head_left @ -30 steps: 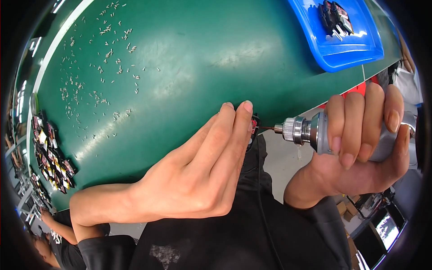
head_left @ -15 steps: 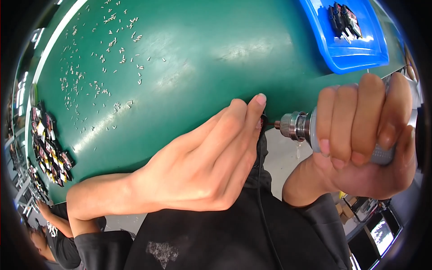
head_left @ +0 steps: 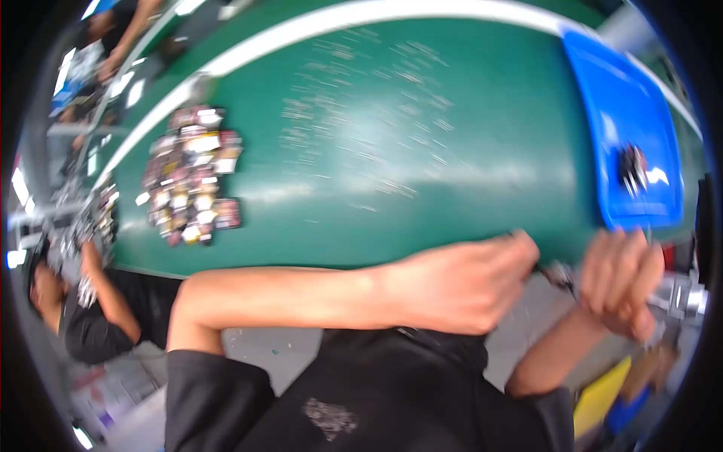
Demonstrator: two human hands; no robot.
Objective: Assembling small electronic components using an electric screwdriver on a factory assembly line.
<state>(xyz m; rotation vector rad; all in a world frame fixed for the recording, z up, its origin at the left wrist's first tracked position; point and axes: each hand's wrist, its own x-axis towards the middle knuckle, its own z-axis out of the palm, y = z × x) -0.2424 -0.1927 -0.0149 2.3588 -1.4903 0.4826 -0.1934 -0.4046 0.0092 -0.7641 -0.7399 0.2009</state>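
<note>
My left hand (head_left: 478,286) is closed at the table's near edge, its fingers pinched around a small dark part (head_left: 536,267) that is mostly hidden. To its right, my right hand (head_left: 621,282) wraps round a powered screwdriver (head_left: 559,276), whose metal nose points left toward the left fingertips. Blur hides whether the bit touches the part. Many tiny metal screws or pins (head_left: 361,113) lie scattered over the green table (head_left: 489,128). A pile of small dark cased parts with red, yellow and white patches (head_left: 192,177) sits to the left.
A blue tray (head_left: 625,98) stands at the right, holding a few dark parts (head_left: 633,167). Another person (head_left: 105,309) sits at the far left beside more parts (head_left: 105,215). A yellow panel (head_left: 602,392) shows at the lower right.
The view has swung, so the table, pile and tray appear shifted, and the picture is blurred. Both hands now appear lower, the left one farther right; the screwdriver stays in my right hand.
</note>
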